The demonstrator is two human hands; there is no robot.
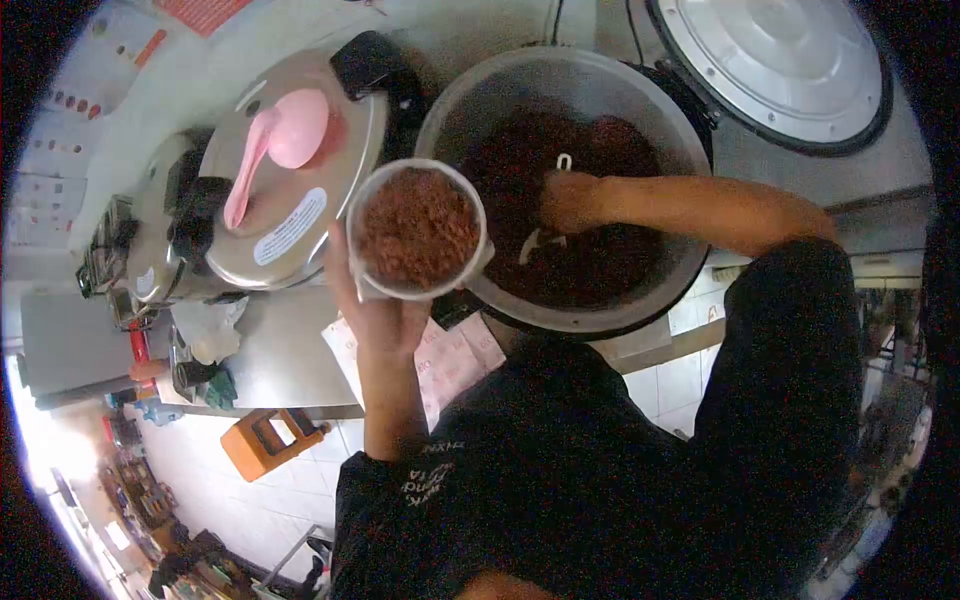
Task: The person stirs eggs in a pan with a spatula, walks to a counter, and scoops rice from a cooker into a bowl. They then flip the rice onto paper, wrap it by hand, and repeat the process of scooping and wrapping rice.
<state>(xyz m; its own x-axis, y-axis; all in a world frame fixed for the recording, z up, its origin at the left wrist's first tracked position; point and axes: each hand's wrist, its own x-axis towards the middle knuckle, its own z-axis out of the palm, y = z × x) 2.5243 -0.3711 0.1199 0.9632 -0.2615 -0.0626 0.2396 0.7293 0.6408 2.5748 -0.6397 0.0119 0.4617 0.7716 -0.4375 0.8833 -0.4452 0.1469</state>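
My left hand [385,325] is closed around a round clear plastic tub [481,215], holding it tilted beside the rim of a big pot. Reddish-brown cooked rice [418,228] fills the tub. My right hand [572,200] reaches down into the big round pot [690,130], fingers wrapped around a white rice scoop [564,161]. The scoop's handle end sticks up above the fist, and a pale curved edge shows below it; the rest is hidden. Dark red rice [610,275] lies in the pot around my right hand.
Left of the pot stands a lidded cooker [225,170] with a pink ladle [297,128] on its lid. A round metal lid [775,60] lies at the upper right. Pink printed paper [455,362] rests on the counter. An orange jerrycan [258,445] is on the floor.
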